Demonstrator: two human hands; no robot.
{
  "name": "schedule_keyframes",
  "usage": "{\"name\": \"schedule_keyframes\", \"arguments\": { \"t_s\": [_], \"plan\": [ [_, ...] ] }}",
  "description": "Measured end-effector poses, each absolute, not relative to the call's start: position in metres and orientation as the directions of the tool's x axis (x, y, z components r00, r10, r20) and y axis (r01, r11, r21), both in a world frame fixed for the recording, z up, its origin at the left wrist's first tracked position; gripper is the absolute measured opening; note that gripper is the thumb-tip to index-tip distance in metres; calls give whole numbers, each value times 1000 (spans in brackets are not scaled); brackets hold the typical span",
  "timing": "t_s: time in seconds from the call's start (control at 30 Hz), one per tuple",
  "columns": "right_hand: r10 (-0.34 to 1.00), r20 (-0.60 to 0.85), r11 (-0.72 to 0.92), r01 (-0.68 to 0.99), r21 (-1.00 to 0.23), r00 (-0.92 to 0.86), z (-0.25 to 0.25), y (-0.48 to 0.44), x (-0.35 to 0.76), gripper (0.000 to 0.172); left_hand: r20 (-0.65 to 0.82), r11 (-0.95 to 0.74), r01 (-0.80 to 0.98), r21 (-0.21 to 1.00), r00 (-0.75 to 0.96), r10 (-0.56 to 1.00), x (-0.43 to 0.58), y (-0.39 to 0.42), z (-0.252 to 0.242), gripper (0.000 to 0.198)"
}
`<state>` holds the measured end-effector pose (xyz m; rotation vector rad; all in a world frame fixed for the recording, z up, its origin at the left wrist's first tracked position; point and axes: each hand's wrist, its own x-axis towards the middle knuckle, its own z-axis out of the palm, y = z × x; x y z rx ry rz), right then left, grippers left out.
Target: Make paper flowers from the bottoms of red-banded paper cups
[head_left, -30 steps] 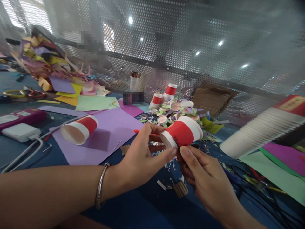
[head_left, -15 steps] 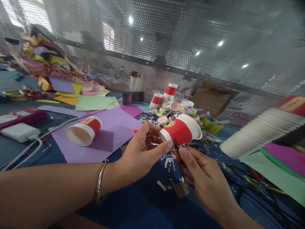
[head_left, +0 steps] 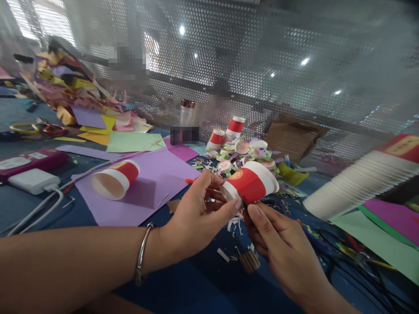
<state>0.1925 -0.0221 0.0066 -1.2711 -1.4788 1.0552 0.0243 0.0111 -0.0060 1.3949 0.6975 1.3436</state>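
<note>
A red-and-white paper cup (head_left: 252,185) is held tilted above the table, its wider end to the right. My left hand (head_left: 203,209) is closed on the cup's narrower end, thumb below and fingers behind. In my right hand (head_left: 278,240) a thin dark tool (head_left: 244,203) is pinched between thumb and fingers. Its tip meets the cup wall near the narrow end; most of it is hidden, so its kind is unclear. Another paper cup (head_left: 116,179) lies on its side on a purple sheet (head_left: 157,174) to the left.
Behind the held cup is a heap of cut cup pieces (head_left: 242,148) with paper scraps. A stack of paper cups (head_left: 356,174) leans at the right. Cables (head_left: 356,270) lie at the lower right. Scissors (head_left: 54,129), a white charger (head_left: 34,181) and coloured paper (head_left: 134,143) are at the left.
The view has shifted slightly, so everything appears a little lower and to the right. Both hands keep their hold, with the dark tool still against the cup near its narrow end.
</note>
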Motion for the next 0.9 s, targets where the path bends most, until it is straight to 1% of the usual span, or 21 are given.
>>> {"name": "schedule_keyframes", "arguments": {
  "t_s": [0.13,0.3,0.5,0.6,0.77,0.9],
  "plan": [
    [991,100,118,225,-967,-89,5,-21,194,48,370,-326,-227,918,189,909,25,11,-6,25],
    [994,53,68,167,-984,-95,2,-20,195,49,391,-357,-181,916,218,894,23,12,-8,25],
    [989,108,128,228,-965,-99,0,-20,195,47,454,-453,-55,890,208,867,20,10,-10,19],
    [990,113,130,234,-964,-82,0,-20,194,50,442,-440,-53,896,192,876,22,9,-8,21],
    [997,36,48,170,-984,-70,-3,-19,192,50,380,-376,-57,925,177,908,25,9,-7,23],
    [997,14,27,174,-984,-73,-5,-17,193,51,359,-358,-39,933,179,916,25,10,-10,21]
  ]
}}
